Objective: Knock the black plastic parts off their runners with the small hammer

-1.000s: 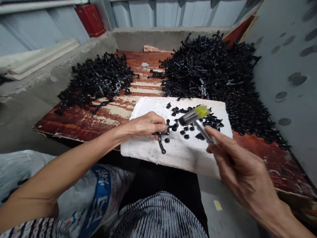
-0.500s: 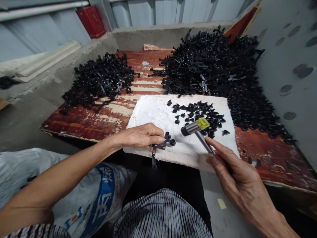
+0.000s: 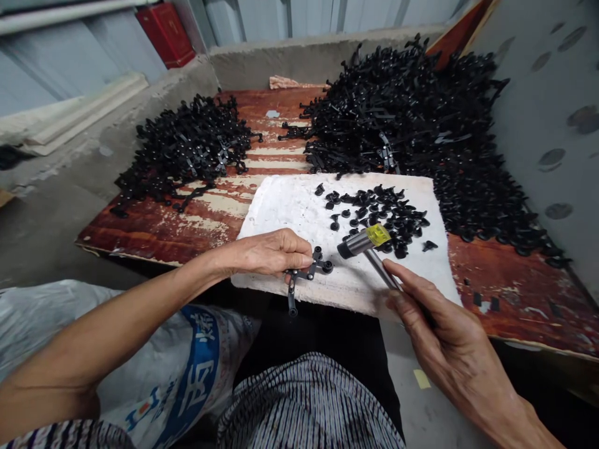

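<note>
- Counter [image 3: 206,219]: bears white pad [image 3: 283,206].
- Right hand [image 3: 442,337]: fingers wrapped round hammer [image 3: 358,244].
- Left hand [image 3: 271,252]: fingers pinching black linkage [image 3: 309,274], shifted since a second ago to pad's near edge; hence apart from loose knobs [image 3: 402,218], hammer not touching.

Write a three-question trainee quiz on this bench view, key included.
1. Which hand grips the hammer?
2. True or false: the left hand holds a jointed black part.
3. Fill in the colour: the small loose black pieces lie on a ____ pad.

Key:
1. The right hand.
2. True.
3. White.
</note>
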Demonstrator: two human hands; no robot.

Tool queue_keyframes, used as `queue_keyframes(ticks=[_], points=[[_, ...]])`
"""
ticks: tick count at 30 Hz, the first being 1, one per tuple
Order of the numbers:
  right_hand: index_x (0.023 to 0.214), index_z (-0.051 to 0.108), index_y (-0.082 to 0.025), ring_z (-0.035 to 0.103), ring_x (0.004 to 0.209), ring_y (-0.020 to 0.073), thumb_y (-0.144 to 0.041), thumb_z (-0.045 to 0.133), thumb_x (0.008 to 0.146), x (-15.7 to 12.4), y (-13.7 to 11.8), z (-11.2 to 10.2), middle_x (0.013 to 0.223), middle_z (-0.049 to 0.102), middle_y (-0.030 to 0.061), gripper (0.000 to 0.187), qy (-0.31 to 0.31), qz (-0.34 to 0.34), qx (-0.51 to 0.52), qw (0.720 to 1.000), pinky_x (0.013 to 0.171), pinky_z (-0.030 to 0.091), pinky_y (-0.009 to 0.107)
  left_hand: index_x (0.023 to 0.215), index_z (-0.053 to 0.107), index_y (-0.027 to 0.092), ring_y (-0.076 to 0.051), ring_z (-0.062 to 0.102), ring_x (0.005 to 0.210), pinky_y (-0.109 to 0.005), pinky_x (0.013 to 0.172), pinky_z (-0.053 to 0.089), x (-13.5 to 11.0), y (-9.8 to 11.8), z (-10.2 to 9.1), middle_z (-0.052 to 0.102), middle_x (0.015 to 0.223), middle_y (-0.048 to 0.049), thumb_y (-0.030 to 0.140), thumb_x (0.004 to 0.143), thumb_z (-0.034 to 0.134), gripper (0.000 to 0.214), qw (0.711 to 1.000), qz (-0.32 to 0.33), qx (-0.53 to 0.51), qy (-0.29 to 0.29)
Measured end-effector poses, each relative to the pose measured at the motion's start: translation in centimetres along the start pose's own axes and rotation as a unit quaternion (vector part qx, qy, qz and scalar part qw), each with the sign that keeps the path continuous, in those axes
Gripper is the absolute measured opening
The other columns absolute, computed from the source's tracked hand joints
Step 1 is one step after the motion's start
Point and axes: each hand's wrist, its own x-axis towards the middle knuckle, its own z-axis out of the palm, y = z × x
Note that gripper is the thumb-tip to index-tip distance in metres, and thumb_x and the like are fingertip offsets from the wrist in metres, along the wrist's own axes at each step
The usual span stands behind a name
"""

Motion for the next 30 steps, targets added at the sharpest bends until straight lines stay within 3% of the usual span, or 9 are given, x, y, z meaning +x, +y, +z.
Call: queue_keyframes(ticks=[16, 21, 30], points=[[0.139, 0.053, -0.025, 0.069, 0.109, 0.0229, -0.010, 0.049, 0.093, 0.00, 0.30, 0.32, 0.124, 0.070, 0.0088, 0.048, -0.005, 0.005, 0.016, 1.000, 0.092, 0.058, 0.040, 0.063, 0.052, 0.016, -0.007, 0.033, 0.047, -0.018, 0.043, 0.027, 0.20, 0.16, -0.33, 0.039, 0.053, 0.0054, 0.032, 0.083, 0.057, 0.027, 1.000, -0.022, 0.004, -0.010], [0.135, 0.056, -0.020, 0.069, 0.108, 0.0224, -0.010, 0.050, 0.093, -0.20, 0.59, 0.46, 0.122, 0.071, 0.0112, 0.044, 0.003, 0.005, 0.013, 1.000, 0.091, 0.058, 0.037, 0.061, 0.050, 0.016, -0.006, 0.032, 0.047, -0.018, 0.044, 0.027, 0.24, 0.19, -0.38, 0.038, 0.054, 0.0055, 0.029, 0.084, 0.056, 0.027, 1.000, -0.021, 0.003, -0.013], [0.136, 0.054, -0.021, 0.071, 0.105, 0.0216, -0.010, 0.048, 0.094, -0.04, 0.37, 0.44, 0.120, 0.072, 0.0116, 0.044, -0.002, 0.005, 0.011, 1.000, 0.088, 0.060, 0.037, 0.059, 0.048, 0.016, -0.006, 0.033, 0.047, -0.018, 0.045, 0.029, 0.47, 0.50, -0.70, 0.039, 0.053, 0.0056, 0.029, 0.084, 0.057, 0.029, 0.999, -0.029, 0.004, -0.029]])
